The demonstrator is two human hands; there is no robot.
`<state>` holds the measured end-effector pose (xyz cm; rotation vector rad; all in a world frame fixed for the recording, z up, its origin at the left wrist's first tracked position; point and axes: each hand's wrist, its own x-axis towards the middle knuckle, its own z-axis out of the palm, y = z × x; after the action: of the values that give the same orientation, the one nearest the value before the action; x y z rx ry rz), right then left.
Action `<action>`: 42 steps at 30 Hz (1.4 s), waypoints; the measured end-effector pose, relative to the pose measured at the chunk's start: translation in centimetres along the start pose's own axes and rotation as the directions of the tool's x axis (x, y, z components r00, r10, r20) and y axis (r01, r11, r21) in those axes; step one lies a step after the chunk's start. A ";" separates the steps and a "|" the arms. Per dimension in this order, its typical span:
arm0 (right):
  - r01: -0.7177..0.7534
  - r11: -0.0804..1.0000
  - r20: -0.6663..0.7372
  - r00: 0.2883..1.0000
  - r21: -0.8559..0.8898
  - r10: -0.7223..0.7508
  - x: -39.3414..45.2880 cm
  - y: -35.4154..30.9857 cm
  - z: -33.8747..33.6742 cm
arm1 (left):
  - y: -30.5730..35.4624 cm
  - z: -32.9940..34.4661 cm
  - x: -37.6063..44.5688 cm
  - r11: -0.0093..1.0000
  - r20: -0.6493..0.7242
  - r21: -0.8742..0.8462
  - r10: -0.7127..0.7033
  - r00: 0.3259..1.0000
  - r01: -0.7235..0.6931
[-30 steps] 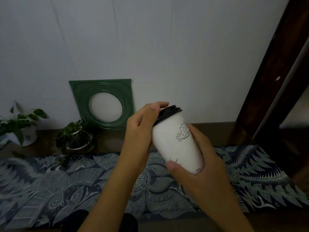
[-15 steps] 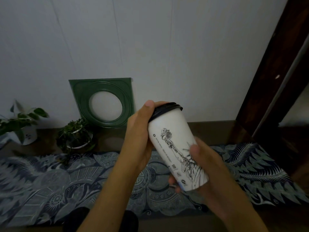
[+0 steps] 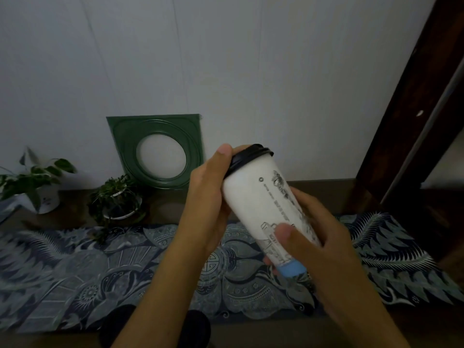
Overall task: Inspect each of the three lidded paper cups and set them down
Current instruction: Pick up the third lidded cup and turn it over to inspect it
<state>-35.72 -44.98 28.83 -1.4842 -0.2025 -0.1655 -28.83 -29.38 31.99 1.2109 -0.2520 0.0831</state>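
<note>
Two hands hold my one visible paper cup (image 3: 266,209) tilted above the patterned cloth (image 3: 100,267), left hand (image 3: 208,197) closed around the black lid (image 3: 248,156), right hand (image 3: 319,237) wrapping its base; squeezing could pop that lid.

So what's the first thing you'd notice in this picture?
The white paper cup with a black lid, held tilted in the middle by both hands: the left hand near the lid, the right hand around its base. Behind, a green square frame leans on the wall, beside two potted plants on the left.
</note>
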 end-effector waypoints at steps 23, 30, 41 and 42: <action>0.132 0.887 -0.038 0.985 -0.443 -0.166 -0.6 1.1 1.0 | -0.5 -0.4 -0.4 0.999 -0.014 0.033 0.036 0.999 -0.035; -0.246 0.916 0.221 0.958 0.316 0.180 -0.5 0.0 0.2 | -0.7 -0.4 -0.2 0.995 0.024 -0.101 0.019 1.000 -0.017; 0.140 0.830 -0.020 0.984 -0.541 -0.179 -0.5 0.5 1.1 | -1.0 0.2 0.0 1.000 -0.089 0.010 0.001 0.996 0.000; 0.170 0.767 -0.010 0.975 -0.618 -0.224 -0.5 0.8 1.2 | -1.0 0.2 0.0 1.000 -0.096 0.025 0.007 0.995 -0.005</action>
<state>-36.05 -43.70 28.01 -2.1066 -0.2520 -0.5039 -28.66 -29.94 31.14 1.2275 -0.1712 0.1495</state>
